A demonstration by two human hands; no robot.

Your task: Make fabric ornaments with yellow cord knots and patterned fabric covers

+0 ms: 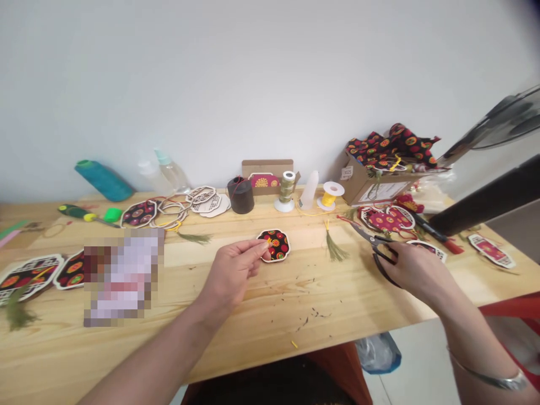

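Note:
My left hand [236,264] pinches the left edge of a small ornament [275,245], thumb over fingers. The ornament has a pale scalloped rim and black fabric with red and yellow flowers. A bit of yellow cord shows by the thumb. At the right, my right hand [417,270] has its fingers around the black handles of the scissors [372,239], whose blades point left and away from me. A green tassel [335,246] with a yellow loop lies between my hands. Dark snippets [312,315] are scattered on the wooden table [236,343] below the ornament.
Along the wall stand a black thread spool [240,196], a green spool [287,191], a white bottle [309,190], a yellow cord spool [330,196] and a cardboard box [371,185] with patterned fabric. More ornaments [31,275] lie left; a black pole [485,197] slants in at right.

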